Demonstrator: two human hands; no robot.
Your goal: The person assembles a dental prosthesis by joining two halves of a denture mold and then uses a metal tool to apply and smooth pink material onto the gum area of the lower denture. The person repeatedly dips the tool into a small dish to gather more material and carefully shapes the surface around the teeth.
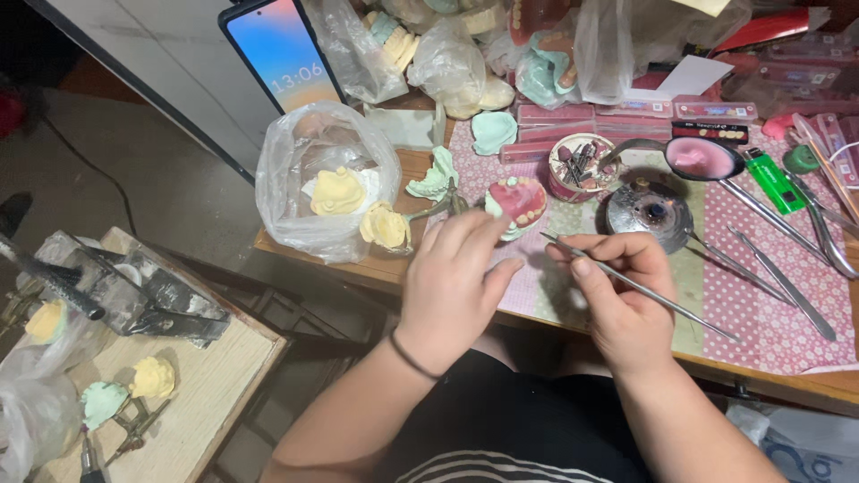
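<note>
Fingers of left hand (452,282) closed around pink denture model (517,202); right hand (624,291) pinched metal instrument (640,288) just beside model.

Left hand (450,282) is curling its fingers closed, wrist banded, just left of the right hand (622,300). Right hand is pinching closed, forearm angling inward.

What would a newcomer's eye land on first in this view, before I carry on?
Likely the pink wax denture with a row of teeth at centre, held up by the left hand, with the right hand aiming a thin metal instrument at it. Next, the clear plastic bag of yellow plaster casts to the left, and the lit phone propped behind it.
</note>
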